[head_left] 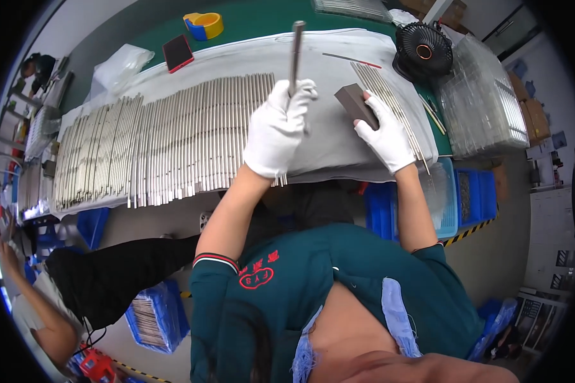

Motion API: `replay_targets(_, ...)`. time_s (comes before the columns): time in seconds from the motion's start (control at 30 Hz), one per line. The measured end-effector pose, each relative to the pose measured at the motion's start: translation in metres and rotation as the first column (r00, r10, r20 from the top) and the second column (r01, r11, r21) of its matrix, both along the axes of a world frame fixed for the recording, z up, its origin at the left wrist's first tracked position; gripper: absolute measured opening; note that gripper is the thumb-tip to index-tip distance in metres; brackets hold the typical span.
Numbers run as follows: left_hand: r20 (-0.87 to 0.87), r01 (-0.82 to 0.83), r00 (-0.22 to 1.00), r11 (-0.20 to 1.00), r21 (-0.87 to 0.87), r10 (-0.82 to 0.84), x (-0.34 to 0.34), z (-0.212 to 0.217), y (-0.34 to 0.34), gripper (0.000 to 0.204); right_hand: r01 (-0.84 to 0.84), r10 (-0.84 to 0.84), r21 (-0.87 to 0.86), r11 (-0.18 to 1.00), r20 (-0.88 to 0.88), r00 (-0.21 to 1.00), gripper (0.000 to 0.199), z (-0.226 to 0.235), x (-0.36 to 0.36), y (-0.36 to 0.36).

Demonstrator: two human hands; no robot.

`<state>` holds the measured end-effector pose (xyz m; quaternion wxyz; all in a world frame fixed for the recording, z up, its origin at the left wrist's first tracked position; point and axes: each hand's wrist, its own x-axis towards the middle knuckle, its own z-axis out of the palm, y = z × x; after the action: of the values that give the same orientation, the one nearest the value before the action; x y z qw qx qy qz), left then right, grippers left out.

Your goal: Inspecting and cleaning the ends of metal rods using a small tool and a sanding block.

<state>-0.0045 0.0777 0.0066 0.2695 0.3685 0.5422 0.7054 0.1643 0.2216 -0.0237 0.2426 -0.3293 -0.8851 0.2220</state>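
In a white glove, my left hand point(278, 124) is closed around a thin metal rod point(296, 51), which it holds upright above the cloth. My right hand point(384, 133), in a white glove with bare fingertips, grips a brown-grey rectangular block point(354, 104). Left of my left hand, many slim metal rods point(191, 134) lie side by side in a wide row on the white cloth point(326, 137). A smaller group of rods point(390, 96) lies beside and partly beneath my right hand.
A black fan point(423, 51) stands at the back right, near plastic-wrapped stacks point(482, 102). A yellow-blue tape roll point(204, 27) and a red-edged phone point(177, 53) lie behind the cloth. Blue bins point(476, 195) sit below right. Another person point(96, 281) is at the left.
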Motion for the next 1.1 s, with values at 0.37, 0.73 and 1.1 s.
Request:
replay_targets(0.37, 0.685, 0.483, 0.719, 0.794, -0.37, -0.118, 0.071, -0.099, -0.055, 0.035, -0.115, 0.101, 0.264, 0.958, 0.064, 0.993, 0.051, -0.009, 0.018, -0.009)
replay_targets(0.73, 0.9, 0.532, 0.405, 0.842, -0.09, -0.159, 0.056, -0.108, -0.042, 0.031, -0.143, 0.088, 0.269, 0.953, 0.206, 0.975, 0.049, -0.014, 0.004, -0.015)
replay_targets(1.1, 0.87, 0.541, 0.441, 0.839, -0.061, -0.221, 0.051, -0.11, -0.045, 0.045, -0.209, 0.133, 0.327, 0.922, 0.24, 0.962, 0.052, -0.017, 0.013, -0.012)
